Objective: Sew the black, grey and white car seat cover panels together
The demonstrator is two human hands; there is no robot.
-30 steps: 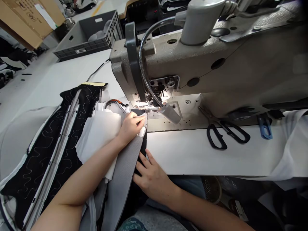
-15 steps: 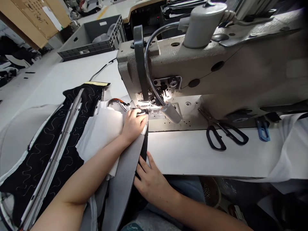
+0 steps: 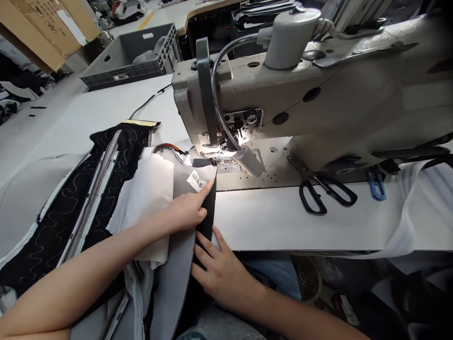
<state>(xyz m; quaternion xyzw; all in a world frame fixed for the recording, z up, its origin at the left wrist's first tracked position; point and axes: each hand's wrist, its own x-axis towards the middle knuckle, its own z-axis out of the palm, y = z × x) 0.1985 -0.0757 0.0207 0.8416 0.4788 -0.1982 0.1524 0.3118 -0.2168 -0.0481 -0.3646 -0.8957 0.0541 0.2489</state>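
Grip by grip, the left hand (image 3: 187, 211) is pressing with its index finger stretched out while its other fingers are curling under, and whether they are pinching any cloth cannot be told; the right hand (image 3: 221, 271) is lying open, its parted fingers resting on the black fabric (image 3: 208, 215) at the edge of the gray fabric (image 3: 177, 278). Across the white bench (image 3: 269, 222), the sewing machine (image 3: 247, 89) is standing with its needle area lit. The gray fabric is running from near that area down toward the person's lap, the black fabric showing along its right edge, and the left index fingertip is touching its upper corner. Left of it, the black panel (image 3: 129, 153) with wavy light stitching is lying on the bench, and the gray crate (image 3: 123, 71) is sitting beyond. White cloth (image 3: 152, 189) is bunching between the panel and the gray fabric. Black-handled scissors (image 3: 316, 178) are resting partly on the machine's base, the blue tool (image 3: 377, 186) lying to their right. Just by the left index finger, the barcode label (image 3: 194, 181) is showing on the gray fabric.
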